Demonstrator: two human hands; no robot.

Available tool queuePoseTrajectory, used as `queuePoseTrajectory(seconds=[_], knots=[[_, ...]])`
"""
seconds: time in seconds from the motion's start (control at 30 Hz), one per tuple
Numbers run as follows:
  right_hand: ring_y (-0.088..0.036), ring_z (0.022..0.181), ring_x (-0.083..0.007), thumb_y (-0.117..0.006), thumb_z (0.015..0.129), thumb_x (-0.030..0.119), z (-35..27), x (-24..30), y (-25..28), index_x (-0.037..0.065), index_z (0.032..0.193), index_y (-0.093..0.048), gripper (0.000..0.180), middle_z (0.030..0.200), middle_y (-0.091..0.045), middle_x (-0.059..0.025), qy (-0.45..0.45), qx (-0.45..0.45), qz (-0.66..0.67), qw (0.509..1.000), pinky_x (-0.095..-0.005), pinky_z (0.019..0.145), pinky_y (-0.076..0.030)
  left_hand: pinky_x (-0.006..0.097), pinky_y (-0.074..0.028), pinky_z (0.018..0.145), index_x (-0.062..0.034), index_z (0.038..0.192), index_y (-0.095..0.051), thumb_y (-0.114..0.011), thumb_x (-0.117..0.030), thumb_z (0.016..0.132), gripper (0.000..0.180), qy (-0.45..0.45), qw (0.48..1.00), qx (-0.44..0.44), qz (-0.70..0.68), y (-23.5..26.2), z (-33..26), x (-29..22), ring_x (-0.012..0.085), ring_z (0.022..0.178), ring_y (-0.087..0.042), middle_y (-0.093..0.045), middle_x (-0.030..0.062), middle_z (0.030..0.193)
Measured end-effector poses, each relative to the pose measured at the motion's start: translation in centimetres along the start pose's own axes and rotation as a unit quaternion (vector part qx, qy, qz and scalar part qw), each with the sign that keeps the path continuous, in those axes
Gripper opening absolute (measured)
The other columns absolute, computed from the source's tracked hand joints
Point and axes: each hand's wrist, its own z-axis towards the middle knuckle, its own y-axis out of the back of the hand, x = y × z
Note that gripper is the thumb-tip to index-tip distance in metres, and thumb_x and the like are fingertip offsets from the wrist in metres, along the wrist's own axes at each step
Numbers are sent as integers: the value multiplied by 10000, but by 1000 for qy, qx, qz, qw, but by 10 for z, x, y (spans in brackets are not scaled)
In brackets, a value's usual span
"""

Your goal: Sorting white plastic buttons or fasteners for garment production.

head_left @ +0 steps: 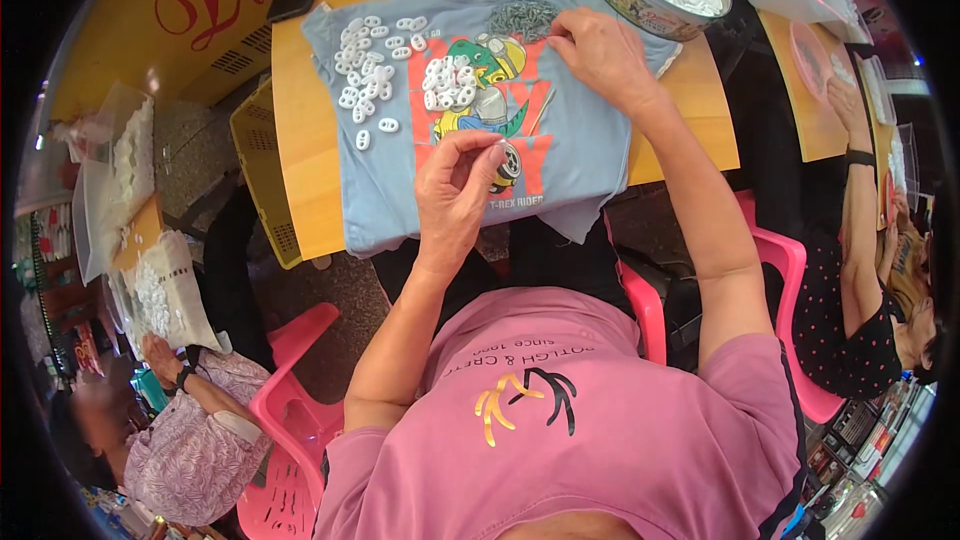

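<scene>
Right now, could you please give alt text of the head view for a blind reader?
A person's right hand is at a dark pile on a blue shirt, the left hand nearer the body. White pieces lie on the shirt and in a tin.

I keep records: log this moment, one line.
left hand: pinched, contents unclear | right hand: beside heaped dark-grey pieces | light-blue printed cloth: under white oval two-holed pieces

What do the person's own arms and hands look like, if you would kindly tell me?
The left hand and right hand are both ungloved, with no watch or bracelet visible. The arms are bare below short pink sleeves, and a dark stripe edges the right sleeve.
</scene>
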Motion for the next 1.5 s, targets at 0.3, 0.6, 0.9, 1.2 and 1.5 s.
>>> queuePoseTrajectory(seconds=[0.3,0.6,0.9,1.2,1.5], knots=[[-643,820,-357,-572,816,156,15,-3,11,11,868,-646,172,831,-669,-164,55,118,-67,989,-437,751,-501,221,-520,704,-3,1039,-611,-628,-84,935,133,40,999,-22,-24,-1,5,-17,94,789,-648,-689,58,922],[-631,703,-150,-609,873,89,-19,23,21,5,1038,-651,190,829,-659,-92,19,46,206,977,-286,657,-497,283,-553,739,37,1098,-571,-640,-69,919,219,79,978,-43,-190,6,10,-30,168,805,-678,-684,153,978],[-577,680,-77,-627,939,128,-67,76,23,-12,1093,-653,210,909,-655,-38,-90,113,637,758,-219,654,-490,258,-531,715,21,1044,-619,-675,-98,902,193,89,976,-29,-198,0,1,-35,135,778,-650,-685,106,937],[-539,647,-57,-624,952,184,-81,89,18,41,1002,-640,152,764,-585,18,-133,120,711,680,-208,590,-459,228,-501,680,7,1006,-635,-712,-116,879,194,57,982,-32,-179,-5,-5,-43,102,746,-623,-675,58,882],[-544,641,-57,-610,962,189,-83,93,19,31,999,-624,162,756,-585,10,-123,120,704,689,-223,574,-475,226,-508,686,13,991,-634,-716,-112,873,190,51,984,-29,-170,-5,-7,-44,103,747,-625,-666,55,869]])
